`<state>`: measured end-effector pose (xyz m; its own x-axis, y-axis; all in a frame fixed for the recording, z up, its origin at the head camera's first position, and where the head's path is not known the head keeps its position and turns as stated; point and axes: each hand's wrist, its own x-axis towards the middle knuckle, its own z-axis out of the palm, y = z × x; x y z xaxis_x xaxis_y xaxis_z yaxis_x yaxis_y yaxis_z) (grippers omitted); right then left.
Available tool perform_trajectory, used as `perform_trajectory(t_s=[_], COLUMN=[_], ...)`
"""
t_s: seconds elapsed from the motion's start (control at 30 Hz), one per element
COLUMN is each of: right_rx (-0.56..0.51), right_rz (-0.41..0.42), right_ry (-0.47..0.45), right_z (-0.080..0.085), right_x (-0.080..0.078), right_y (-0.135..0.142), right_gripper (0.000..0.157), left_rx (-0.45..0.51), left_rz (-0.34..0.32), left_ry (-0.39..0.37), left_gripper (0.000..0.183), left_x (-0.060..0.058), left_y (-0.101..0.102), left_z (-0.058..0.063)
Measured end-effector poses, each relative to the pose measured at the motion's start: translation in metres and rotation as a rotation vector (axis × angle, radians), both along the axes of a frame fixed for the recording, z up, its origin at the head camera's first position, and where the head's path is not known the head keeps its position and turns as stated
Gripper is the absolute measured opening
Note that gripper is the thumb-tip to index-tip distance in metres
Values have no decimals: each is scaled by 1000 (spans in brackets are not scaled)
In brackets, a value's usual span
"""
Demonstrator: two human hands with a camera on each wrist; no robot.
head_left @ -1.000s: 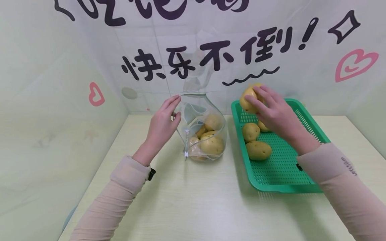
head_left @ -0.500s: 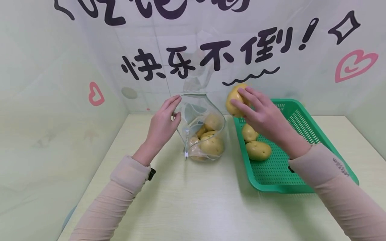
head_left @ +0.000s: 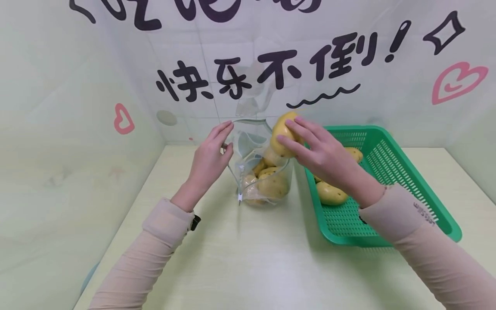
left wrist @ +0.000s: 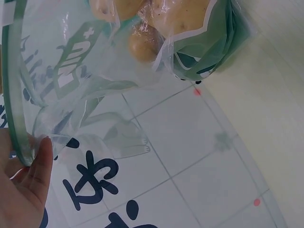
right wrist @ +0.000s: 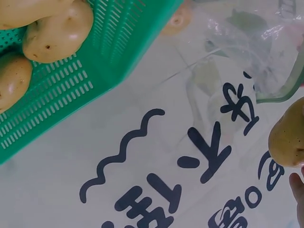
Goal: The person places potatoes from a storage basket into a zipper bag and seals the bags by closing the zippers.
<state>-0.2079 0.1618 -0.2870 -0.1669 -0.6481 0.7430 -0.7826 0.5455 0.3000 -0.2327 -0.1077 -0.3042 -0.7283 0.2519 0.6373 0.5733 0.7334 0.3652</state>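
My left hand point(head_left: 211, 157) pinches the left rim of a clear zip-top bag point(head_left: 242, 148); in the left wrist view the thumb and fingers point(left wrist: 42, 166) hold its green zip edge point(left wrist: 14, 104). Several potatoes point(head_left: 273, 185) lie inside the bag, which stands on the table with its mouth spread. My right hand point(head_left: 325, 150) grips a yellow potato point(head_left: 284, 135) at the right side of the bag mouth. From the right wrist view, this potato point(right wrist: 287, 135) is close to the bag's rim point(right wrist: 280, 98), with the hand mostly cut off by the frame.
A green perforated basket point(head_left: 323, 230) stands right of the bag, under my right forearm. A few potatoes point(head_left: 331, 193) lie in it, partly hidden by the hand. Behind the table point(head_left: 248, 258) rises a printed wall sheet point(head_left: 186, 120); a white slider point(head_left: 240, 197) hangs at the bag's front.
My right hand has carried the potato leftward from above the basket to the bag mouth. The left hand and bag have stayed in place.
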Motion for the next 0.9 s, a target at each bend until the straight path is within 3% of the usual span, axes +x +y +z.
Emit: perform_trajectory(t_s=[0.6,0.9], right_rx=[41,72], right_rz=[56,36], right_ry=[-28,-83], right_z=[-5,-6], right_x=[1,0], right_y=[-21,-26], right_gripper=[57,61], left_rx=[1,-1], left_rz=[0,3], left_ry=[-13,-20], left_gripper=[44,45], left_x=[1,2], left_y=[0,0], left_z=[1,1])
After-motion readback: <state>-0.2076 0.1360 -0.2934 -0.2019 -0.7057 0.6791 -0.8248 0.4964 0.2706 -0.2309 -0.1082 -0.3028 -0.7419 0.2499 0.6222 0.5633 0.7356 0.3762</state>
